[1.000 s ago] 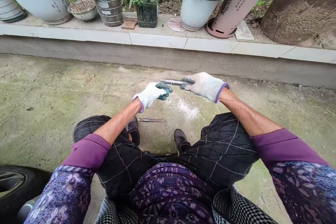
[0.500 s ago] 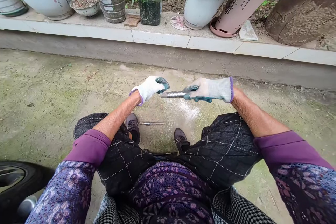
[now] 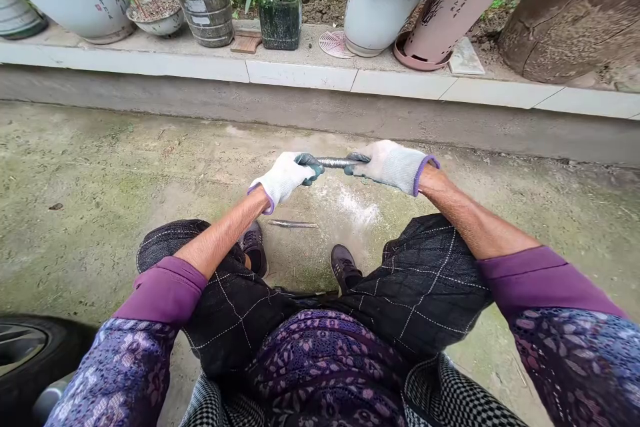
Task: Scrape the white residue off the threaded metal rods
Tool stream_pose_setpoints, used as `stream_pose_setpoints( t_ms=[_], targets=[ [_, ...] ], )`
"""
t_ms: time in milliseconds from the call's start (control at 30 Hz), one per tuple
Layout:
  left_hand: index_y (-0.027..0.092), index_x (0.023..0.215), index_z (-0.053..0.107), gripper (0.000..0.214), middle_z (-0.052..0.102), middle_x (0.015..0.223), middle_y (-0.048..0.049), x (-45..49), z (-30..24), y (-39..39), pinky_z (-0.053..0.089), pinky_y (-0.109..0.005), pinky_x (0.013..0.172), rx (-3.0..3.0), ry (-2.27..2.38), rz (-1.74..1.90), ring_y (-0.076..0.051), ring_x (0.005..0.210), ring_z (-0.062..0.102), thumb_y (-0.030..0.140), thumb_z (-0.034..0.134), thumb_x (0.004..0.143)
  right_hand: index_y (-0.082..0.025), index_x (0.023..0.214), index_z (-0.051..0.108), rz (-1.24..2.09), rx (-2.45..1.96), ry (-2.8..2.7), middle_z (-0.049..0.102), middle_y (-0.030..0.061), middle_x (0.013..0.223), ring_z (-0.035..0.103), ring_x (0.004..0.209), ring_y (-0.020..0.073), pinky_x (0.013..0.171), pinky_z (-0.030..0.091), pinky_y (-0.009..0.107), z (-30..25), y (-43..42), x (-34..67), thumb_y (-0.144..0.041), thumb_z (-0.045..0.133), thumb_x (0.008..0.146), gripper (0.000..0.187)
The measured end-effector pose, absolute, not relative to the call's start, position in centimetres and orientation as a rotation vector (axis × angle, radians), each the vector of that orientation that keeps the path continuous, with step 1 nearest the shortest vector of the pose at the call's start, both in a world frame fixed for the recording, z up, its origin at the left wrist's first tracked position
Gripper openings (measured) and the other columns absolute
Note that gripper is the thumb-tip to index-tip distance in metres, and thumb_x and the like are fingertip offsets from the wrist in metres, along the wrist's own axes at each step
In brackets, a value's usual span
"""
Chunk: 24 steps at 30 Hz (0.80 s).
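Observation:
Both hands wear white work gloves with dark green coated fingers and purple cuffs. Between them, out in front of my knees, a short grey rod wrapped in shiny silver wire [image 3: 334, 163] is held level. My left hand [image 3: 295, 172] has its fingers closed round the left end. On the other end my right hand [image 3: 383, 163] is closed, thumb along the top. The wire-wrapped middle shows between the gloves; both ends are hidden by fingers. A second thin metallic rod [image 3: 293, 223] lies on the ground between my shoes, below the left hand.
White powder [image 3: 357, 205] is scattered on the concrete ground [image 3: 200, 167]. Beyond it runs a low tiled ledge [image 3: 300, 75] with several potted plants, among them a white pot [image 3: 377, 17] and a pink pot [image 3: 443, 23]. A vehicle tyre [image 3: 55, 353] is at the lower left.
My left hand has closed on the rod's left end, where it was beside it before. The right hand has shifted slightly left and up with the rod.

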<state>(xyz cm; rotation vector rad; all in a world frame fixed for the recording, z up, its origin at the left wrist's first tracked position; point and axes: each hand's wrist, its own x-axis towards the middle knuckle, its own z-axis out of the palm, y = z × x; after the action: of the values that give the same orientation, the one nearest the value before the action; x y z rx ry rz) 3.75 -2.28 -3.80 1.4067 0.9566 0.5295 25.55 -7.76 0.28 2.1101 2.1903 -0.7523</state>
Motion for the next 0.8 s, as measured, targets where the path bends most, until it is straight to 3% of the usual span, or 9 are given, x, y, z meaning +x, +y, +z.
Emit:
stream_pose_setpoints(
  t_ms=[167,333,533,800],
  targets=[
    [0.010,0.075,0.072,0.006,0.072,0.076,-0.0057,3.8,-4.4,-2.9,0.055,-0.029,0.069,1.200,0.926,0.505,-0.010,0.064,0.063,0.009,0.069,0.069,-0.020,0.103,0.073,-0.773,2.222,2.186,0.061,-0.0007,0.065,0.048,0.054,0.0111,0.052,0.036,0.026,0.5,-8.1,25.4,-0.041,0.059,0.084,0.032],
    [0.010,0.076,0.072,0.007,0.071,0.071,-0.0043,3.9,-4.8,-3.0,0.055,-0.029,0.070,1.175,0.932,0.457,-0.011,0.062,0.064,0.011,0.070,0.070,-0.017,0.115,0.071,-1.090,2.392,2.067,0.055,-0.0015,0.061,0.041,0.046,0.0085,0.044,0.034,0.025,1.9,-8.8,24.6,-0.041,0.063,0.084,0.040],
    [0.010,0.073,0.070,0.010,0.068,0.066,-0.0026,3.6,-4.5,-2.0,0.051,-0.025,0.065,1.319,0.928,0.461,-0.010,0.060,0.061,0.003,0.066,0.067,-0.016,0.105,0.072,-1.619,2.182,2.031,0.052,-0.0028,0.060,0.041,0.046,0.0065,0.037,0.031,0.020,2.6,-9.5,24.7,-0.040,0.068,0.081,0.034],
    [0.013,0.069,0.071,0.008,0.064,0.062,0.0016,3.3,-2.9,-1.5,0.044,-0.022,0.059,1.621,0.964,0.357,-0.009,0.057,0.053,0.011,0.066,0.063,-0.016,0.091,0.073,-1.678,1.837,1.961,0.055,-0.0022,0.057,0.041,0.042,0.0066,0.035,0.028,0.021,2.0,-9.6,26.4,-0.042,0.071,0.077,0.031]
  ],
)
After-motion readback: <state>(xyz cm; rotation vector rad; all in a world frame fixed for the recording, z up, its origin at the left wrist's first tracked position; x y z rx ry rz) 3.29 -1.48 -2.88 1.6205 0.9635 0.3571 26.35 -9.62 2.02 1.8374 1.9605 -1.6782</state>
